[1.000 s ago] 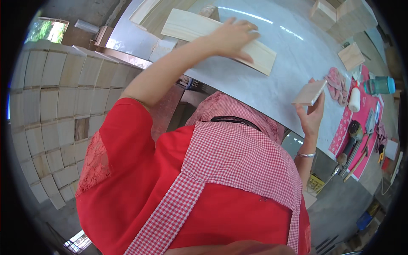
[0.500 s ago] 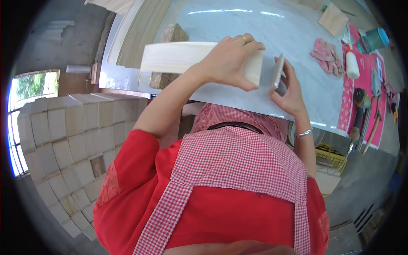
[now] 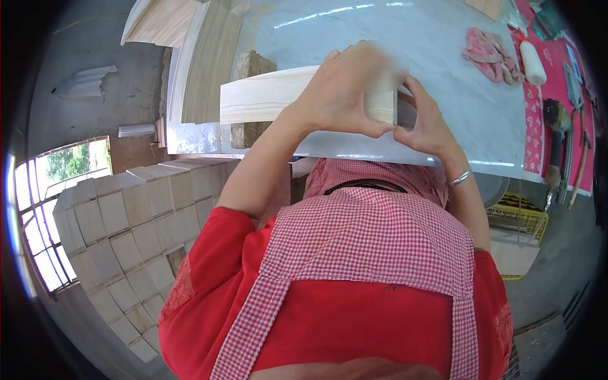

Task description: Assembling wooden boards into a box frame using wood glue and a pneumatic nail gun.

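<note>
A long cream slab [image 3: 266, 98] with pale streaks lies raised on a rough brownish block [image 3: 253, 63], which sticks out on both sides of it. My left hand [image 3: 339, 92] grips the slab near its right end, thumb on the near edge and fingers on the far one. At that end a thin flat piece [image 3: 396, 109] stands on edge against the slab, and my right hand [image 3: 434, 123] holds it with curved fingers and thumb. Both thumbs nearly meet at the joint. The far fingertips are blurred, and whether slab and piece touch all along I cannot tell.
Stacked streaked slabs [image 3: 209, 63] lie at the table's left. On the right are a pink cloth [image 3: 487, 54], a white bottle [image 3: 533, 63] and tools such as a black-handled brush [image 3: 556, 117] on a pink mat [image 3: 533, 130]. Stacked pale blocks [image 3: 126, 221] stand lower left.
My right hand has brought the thin piece leftward against the slab's right end, closing the gap. My left hand still grips the slab. The whole view has shifted slightly.
</note>
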`<state>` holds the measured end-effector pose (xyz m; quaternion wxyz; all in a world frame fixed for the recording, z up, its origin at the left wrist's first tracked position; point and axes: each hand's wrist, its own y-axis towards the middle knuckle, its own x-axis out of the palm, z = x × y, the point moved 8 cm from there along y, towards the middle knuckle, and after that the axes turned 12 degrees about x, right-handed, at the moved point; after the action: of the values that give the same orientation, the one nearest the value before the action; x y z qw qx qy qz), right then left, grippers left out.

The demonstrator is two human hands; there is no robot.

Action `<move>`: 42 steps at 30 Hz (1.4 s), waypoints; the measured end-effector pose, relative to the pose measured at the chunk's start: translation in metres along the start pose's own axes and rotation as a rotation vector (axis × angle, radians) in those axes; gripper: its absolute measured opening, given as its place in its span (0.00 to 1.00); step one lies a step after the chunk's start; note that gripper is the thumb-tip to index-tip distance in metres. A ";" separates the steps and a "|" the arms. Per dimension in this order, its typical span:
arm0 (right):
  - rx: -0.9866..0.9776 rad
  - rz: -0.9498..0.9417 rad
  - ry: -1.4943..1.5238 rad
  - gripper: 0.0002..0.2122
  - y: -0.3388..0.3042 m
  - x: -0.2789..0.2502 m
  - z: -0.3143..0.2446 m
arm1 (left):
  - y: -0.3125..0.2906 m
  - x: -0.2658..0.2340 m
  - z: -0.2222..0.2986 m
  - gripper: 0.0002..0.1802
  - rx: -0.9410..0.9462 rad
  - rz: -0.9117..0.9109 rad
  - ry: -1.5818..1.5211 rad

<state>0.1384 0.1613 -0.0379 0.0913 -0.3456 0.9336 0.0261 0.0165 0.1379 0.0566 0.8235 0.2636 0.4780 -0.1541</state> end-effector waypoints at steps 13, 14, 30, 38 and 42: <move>-0.011 0.004 -0.011 0.39 0.000 -0.002 -0.001 | 0.003 0.006 -0.003 0.45 -0.031 -0.041 -0.009; -0.004 0.014 -0.013 0.39 0.000 -0.002 -0.001 | 0.003 0.006 -0.003 0.45 -0.032 -0.045 -0.009; -0.010 0.027 -0.036 0.40 0.001 -0.003 0.005 | 0.008 0.012 -0.005 0.46 -0.028 -0.075 -0.002; -0.089 0.231 -0.102 0.39 -0.052 -0.004 -0.029 | 0.008 0.012 -0.004 0.45 -0.018 -0.068 0.004; -0.147 0.225 -0.135 0.36 -0.075 0.012 -0.043 | 0.009 0.013 -0.004 0.45 -0.006 -0.059 0.006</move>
<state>0.1720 0.0918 0.0029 0.1250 -0.2420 0.9537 0.1277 0.0247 0.1474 0.0463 0.8180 0.2475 0.4886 -0.1759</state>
